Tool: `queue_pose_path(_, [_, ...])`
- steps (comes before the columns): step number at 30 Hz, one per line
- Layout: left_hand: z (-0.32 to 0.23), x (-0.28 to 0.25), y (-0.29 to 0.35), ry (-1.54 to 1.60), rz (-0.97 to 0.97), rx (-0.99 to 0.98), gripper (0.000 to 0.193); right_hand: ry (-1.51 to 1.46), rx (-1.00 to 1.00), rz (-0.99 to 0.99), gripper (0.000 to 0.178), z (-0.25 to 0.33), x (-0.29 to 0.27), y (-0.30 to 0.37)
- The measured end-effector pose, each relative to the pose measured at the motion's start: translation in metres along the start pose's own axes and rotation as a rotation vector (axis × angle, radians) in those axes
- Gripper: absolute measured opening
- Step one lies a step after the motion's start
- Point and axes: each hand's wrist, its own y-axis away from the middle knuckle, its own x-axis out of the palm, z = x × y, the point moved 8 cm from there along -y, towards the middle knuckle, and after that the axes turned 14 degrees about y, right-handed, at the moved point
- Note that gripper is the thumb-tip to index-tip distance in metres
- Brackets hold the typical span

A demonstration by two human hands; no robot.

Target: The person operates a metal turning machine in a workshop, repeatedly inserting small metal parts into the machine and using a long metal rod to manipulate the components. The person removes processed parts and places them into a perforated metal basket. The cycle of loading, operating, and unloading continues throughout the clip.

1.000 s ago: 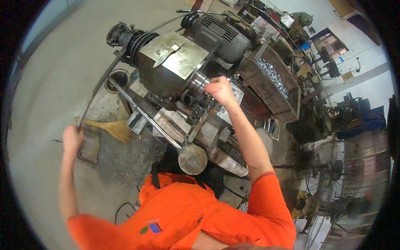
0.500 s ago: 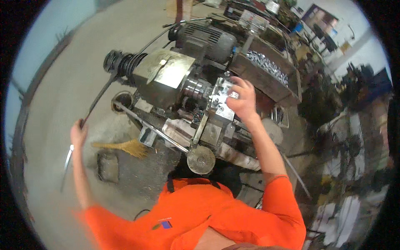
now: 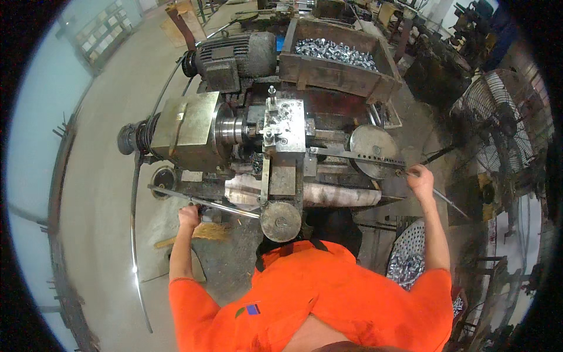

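We position the left hand (image 3: pixel 188 216) at the underside of the steel rod (image 3: pixel 226 209), left of the machine. Its fingers are curled inward; we cannot tell whether they grip the rod. The rod slopes down to the right and meets the round disc (image 3: pixel 280 223) in front of our body.

We position the right hand (image 3: pixel 421 180) at the outer end of the perforated bar (image 3: pixel 352 155). The fingers are bent and close together; we cannot tell whether they pinch the bar. The bar runs from the tool block (image 3: pixel 288 124) rightward across the round plate (image 3: pixel 368 138).

Left of the tool block we see the bright spindle (image 3: pixel 230 130), projecting from the box-shaped housing (image 3: pixel 196 120). Behind these stand the finned motor (image 3: pixel 246 56) and the wooden crate (image 3: pixel 337 74), which holds small metal parts (image 3: pixel 334 53). The broom (image 3: pixel 212 231) lies near the left hand.
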Motion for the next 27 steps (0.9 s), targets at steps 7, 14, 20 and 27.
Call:
queue_pose_path(7, [0.043,-0.016,0.029,0.612,-0.160,-0.162,0.032,0.432,0.228,0.210,0.042,-0.166,0.057,0.027])
queue_pose_path(14, [0.070,-0.088,0.064,1.719,-0.593,-0.348,0.050,0.581,0.268,0.156,0.030,-0.175,0.067,0.054])
queue_pose_path(20, [0.030,-0.075,0.023,1.727,-0.570,-0.457,0.039,0.394,0.339,0.231,0.031,-0.118,0.067,0.162])
queue_pose_path(27, [0.024,-0.072,0.017,1.845,-0.597,-0.383,0.037,-0.089,0.435,0.265,0.031,-0.040,0.054,0.207])
